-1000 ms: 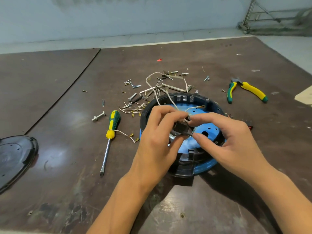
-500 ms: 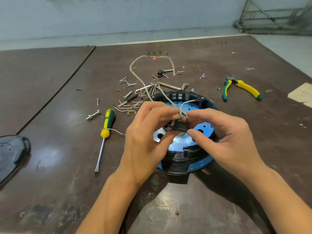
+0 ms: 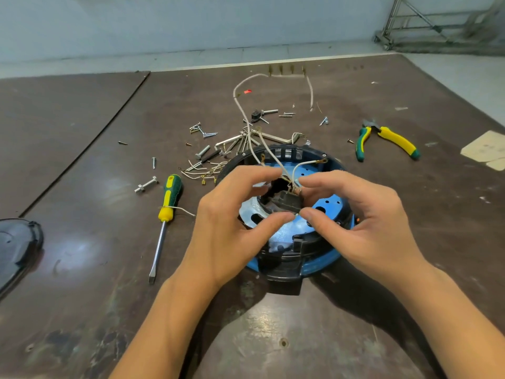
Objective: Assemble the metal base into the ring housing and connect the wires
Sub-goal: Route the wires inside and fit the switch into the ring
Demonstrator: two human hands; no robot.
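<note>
Worn dark-brown tabletop; wiring step under way over the black plastic ring housing, table centre.
Inside the housing sits the blue perforated metal base. Both the left hand and the right hand pinch a small black block between thumb and forefinger, just above the base. Its thin white wires rise from the top; judged soft and springy, with fragile terminals. Block looks light and rigid: grip its side faces, not the leads. Housing seems stiff and heavy enough to sit unheld.
</note>
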